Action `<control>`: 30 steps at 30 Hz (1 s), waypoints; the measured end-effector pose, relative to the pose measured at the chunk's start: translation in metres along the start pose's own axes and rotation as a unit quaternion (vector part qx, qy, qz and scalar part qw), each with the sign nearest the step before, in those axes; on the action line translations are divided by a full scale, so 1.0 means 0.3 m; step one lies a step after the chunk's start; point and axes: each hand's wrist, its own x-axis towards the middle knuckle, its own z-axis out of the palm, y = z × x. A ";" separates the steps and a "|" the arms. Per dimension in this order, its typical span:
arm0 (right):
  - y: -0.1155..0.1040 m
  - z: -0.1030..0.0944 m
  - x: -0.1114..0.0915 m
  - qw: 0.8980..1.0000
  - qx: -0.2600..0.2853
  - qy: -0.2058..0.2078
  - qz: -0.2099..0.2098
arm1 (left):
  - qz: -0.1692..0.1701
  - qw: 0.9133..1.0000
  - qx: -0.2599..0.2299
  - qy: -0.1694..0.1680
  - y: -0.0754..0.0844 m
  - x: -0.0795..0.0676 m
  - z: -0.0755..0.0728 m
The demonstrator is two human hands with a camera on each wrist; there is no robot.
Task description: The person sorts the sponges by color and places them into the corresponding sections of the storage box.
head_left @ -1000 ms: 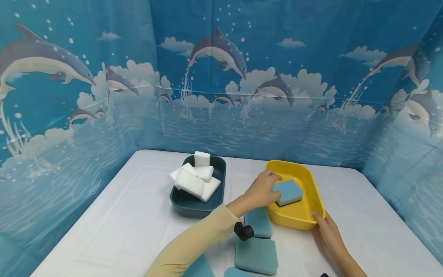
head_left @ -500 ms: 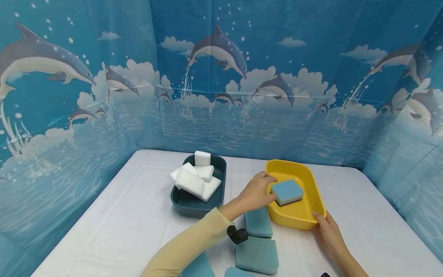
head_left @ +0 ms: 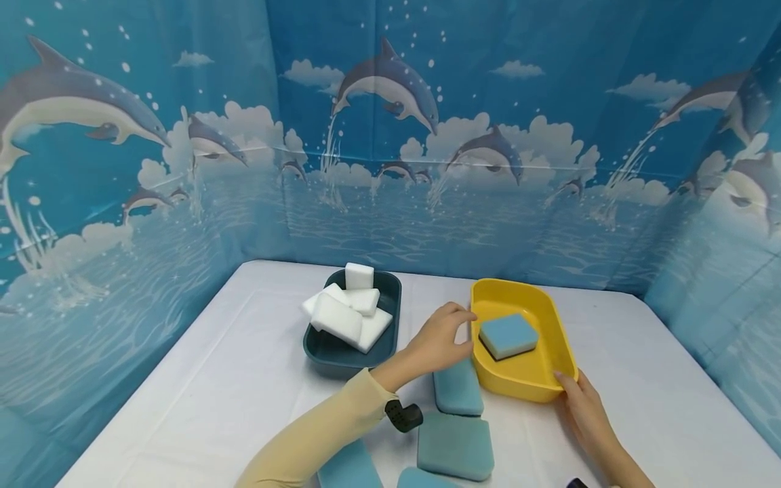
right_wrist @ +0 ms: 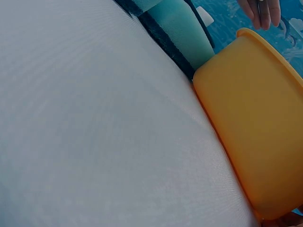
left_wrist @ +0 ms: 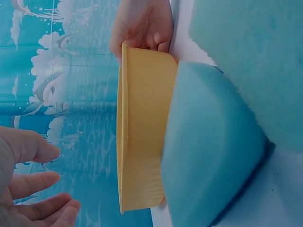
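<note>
A blue sponge (head_left: 509, 335) with a dark underside lies in the yellow tray (head_left: 529, 377). My left hand (head_left: 434, 341) is at the tray's left rim with nothing between its fingers. In the left wrist view the left hand (left_wrist: 35, 182) has thumb and fingers apart, beside the yellow tray (left_wrist: 147, 127). My right hand (head_left: 582, 410) holds the tray's near right corner, thumb over the rim. Only a sliver of this hand shows in the right wrist view, at the lower right of the yellow tray (right_wrist: 251, 113).
Left of the yellow tray stands a dark green tray (head_left: 327, 347) with several white sponges (head_left: 337, 318) piled inside. Several blue-green sponges, including a near one (head_left: 454, 445) and another touching the yellow tray (head_left: 459, 390), lie on the white tabletop (head_left: 201, 407). A dolphin-print curtain (head_left: 366, 217) surrounds the table.
My left hand has let go of the blue sponge in the yellow tray and drawn back leftward to the rim. The right hand keeps its hold on the tray.
</note>
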 end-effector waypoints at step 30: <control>0.004 -0.008 0.018 1.000 0.010 -0.009 0.007 | -0.001 1.000 -0.009 -0.027 -0.025 -0.157 -0.058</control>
